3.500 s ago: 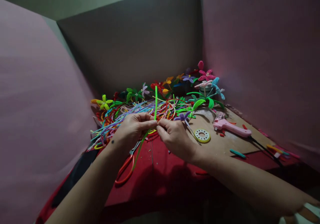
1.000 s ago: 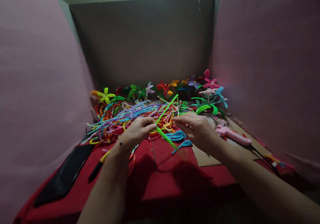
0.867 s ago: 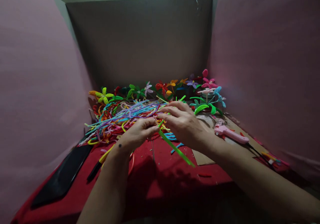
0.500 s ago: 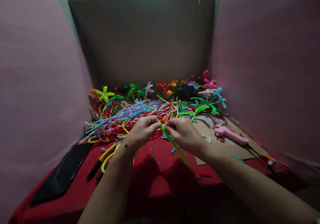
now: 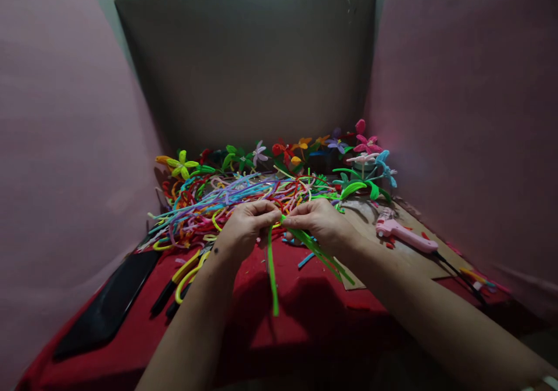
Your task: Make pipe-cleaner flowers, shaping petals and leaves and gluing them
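Head view: pinched fingers (image 5: pixel 269 215) of both hands clamp the green strips (image 5: pixel 311 243) between their tips.

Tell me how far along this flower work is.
The shaped flowers along the back look done. In hand are bright green strips, pinched at the fingertips of the left hand and right hand. Their loose ends form no petal or leaf, so shaping seems left; the tangled pile also holds unshaped strips.
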### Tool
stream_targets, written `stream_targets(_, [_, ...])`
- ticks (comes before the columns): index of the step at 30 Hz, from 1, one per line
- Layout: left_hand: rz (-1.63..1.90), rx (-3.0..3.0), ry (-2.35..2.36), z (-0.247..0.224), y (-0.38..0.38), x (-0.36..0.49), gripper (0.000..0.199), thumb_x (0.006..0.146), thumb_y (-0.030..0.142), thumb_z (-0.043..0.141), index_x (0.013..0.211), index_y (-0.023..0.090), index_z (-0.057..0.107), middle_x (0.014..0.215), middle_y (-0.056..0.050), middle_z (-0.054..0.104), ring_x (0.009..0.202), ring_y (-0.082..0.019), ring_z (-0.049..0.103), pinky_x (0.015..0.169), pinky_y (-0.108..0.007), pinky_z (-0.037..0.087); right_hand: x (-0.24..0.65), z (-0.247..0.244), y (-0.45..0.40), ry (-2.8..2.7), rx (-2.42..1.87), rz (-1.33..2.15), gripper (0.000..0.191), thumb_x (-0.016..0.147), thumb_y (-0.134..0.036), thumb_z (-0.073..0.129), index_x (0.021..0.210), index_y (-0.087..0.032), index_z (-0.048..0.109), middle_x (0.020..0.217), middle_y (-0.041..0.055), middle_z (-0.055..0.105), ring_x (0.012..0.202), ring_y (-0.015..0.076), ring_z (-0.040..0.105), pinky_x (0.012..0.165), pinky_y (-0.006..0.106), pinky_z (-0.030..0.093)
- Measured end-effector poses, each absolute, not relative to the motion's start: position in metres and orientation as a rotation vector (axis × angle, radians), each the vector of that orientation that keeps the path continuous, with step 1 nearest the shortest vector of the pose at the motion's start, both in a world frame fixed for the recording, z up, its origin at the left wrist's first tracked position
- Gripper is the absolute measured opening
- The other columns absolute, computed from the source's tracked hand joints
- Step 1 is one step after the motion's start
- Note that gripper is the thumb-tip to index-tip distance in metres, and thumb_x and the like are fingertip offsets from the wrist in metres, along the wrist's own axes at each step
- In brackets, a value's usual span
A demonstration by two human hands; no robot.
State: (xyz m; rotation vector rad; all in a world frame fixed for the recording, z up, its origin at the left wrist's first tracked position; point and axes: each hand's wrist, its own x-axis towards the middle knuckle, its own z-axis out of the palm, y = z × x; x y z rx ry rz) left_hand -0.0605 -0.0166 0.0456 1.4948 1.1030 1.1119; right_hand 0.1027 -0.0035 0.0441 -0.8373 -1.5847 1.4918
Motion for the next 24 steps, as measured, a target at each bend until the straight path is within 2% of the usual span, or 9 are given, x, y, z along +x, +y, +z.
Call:
stream_targets(5, [1.138, 1.243, 0.931, 0.040, -0.010, -0.058, 0.021, 0.067, 0.030, 0.067, 0.072, 0.014, 0.055, 0.049, 0.001, 0.059, 0.039, -0.009, 0.052, 0.037, -0.017, 0.038, 0.100, 0.039, -0.003, -1.445, -0.772, 1.592, 0.021, 0.061, -0.029, 0.067, 0.060, -0.009, 0.063, 0.053, 0.0027, 0.059, 0.043, 0.0072, 0.045, 0.045, 0.022, 0.033])
stream_targets(11, [1.231, 1.245, 1.035, 0.038, -0.012, -0.045, 0.023, 0.065, 0.029, 0.068, 0.068, 0.012, 0.055, 0.049, -0.001, 0.061, 0.036, -0.009, 0.053, 0.038, -0.017, 0.040, 0.101, 0.032, -0.003, -1.548, -0.802, 1.406, 0.026, 0.066, -0.033, 0.062, 0.059, -0.009, 0.064, 0.050, -0.0004, 0.054, 0.044, 0.0054, 0.038, 0.045, 0.020, 0.028])
stream_targets(15, [1.281, 1.309, 1.116, 0.037, -0.013, -0.039, 0.022, 0.067, 0.030, 0.065, 0.067, 0.012, 0.054, 0.049, -0.003, 0.063, 0.037, -0.010, 0.054, 0.038, -0.017, 0.040, 0.105, 0.031, 0.002, -1.655, -0.839, 1.416, 0.023, 0.069, -0.027, 0.058, 0.054, -0.010, 0.060, 0.044, -0.0030, 0.048, 0.041, 0.0042, 0.034, 0.042, 0.019, 0.024])
stream_targets(20, [1.344, 1.436, 1.274, 0.035, -0.014, -0.036, 0.016, 0.072, 0.028, 0.058, 0.065, 0.013, 0.054, 0.040, 0.003, 0.053, 0.030, -0.006, 0.041, 0.033, -0.017, 0.030, 0.107, 0.029, 0.009, -1.757, -0.940, 1.511, 0.017, 0.068, -0.024, 0.061, 0.060, -0.009, 0.064, 0.049, -0.0005, 0.055, 0.042, 0.0047, 0.040, 0.041, 0.018, 0.027])
stream_targets(24, [1.523, 1.554, 1.414, 0.031, -0.014, -0.034, 0.010, 0.072, 0.023, 0.056, 0.066, 0.015, 0.056, 0.040, 0.006, 0.047, 0.034, -0.007, 0.041, 0.037, -0.018, 0.033, 0.104, 0.022, 0.007, -1.578, -0.900, 1.781, 0.014, 0.074, -0.021, 0.056, 0.066, -0.010, 0.060, 0.050, -0.0007, 0.056, 0.041, 0.0083, 0.050, 0.044, 0.021, 0.041])
